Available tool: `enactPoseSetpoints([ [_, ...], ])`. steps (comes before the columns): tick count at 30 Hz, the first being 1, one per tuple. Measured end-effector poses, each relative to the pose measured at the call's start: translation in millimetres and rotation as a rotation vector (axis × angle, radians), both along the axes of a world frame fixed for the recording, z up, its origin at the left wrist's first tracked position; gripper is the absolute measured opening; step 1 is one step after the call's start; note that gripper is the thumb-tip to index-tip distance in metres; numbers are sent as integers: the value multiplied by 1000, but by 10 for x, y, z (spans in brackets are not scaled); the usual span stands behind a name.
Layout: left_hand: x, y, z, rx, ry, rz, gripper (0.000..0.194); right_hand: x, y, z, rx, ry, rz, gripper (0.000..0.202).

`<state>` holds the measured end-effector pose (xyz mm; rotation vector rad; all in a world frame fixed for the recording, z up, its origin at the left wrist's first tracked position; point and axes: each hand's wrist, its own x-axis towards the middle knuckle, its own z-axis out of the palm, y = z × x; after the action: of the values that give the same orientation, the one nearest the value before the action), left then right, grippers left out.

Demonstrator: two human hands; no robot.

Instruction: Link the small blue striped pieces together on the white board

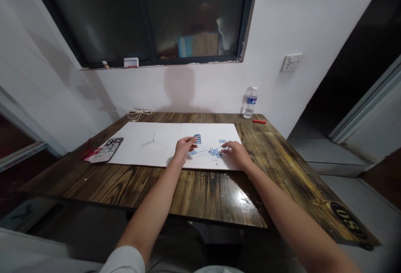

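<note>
A white board (175, 131) lies flat on the wooden table, with faint dark lines drawn on it. My left hand (183, 148) is over its middle, thumb and fingers pinched on a small blue-and-white striped piece (198, 139). Beneath those fingers lies another blue-and-white piece (191, 153). My right hand (235, 153) rests near the board's right end with its fingers curled down, and what is under the fingertips is partly hidden. Close to it are a blue-and-white cluster (214, 151) and a further striped piece (222, 141).
A patterned phone-like object (109, 149) overlaps the board's left end, beside something red and white (94, 152). Toward the wall are a coiled cable (138, 114), a water bottle (250, 103) and a red pen-like stick (259, 121). The wooden table (140, 185) has a near edge before my body.
</note>
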<state>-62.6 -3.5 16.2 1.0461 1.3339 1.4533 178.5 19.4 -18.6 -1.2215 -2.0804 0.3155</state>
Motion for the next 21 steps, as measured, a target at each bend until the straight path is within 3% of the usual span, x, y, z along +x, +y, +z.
enactPoseSetpoints([
  [5,-11,-10,9,-11,-9,24,43,-34,-45,-29,-3,-236,11,27],
  [13,21,-5,-17,-16,2,9,39,-103,-53,26,176,-540,123,25],
  [21,32,-21,0,-4,17,9,39,-159,-38,-33,268,-638,105,33],
])
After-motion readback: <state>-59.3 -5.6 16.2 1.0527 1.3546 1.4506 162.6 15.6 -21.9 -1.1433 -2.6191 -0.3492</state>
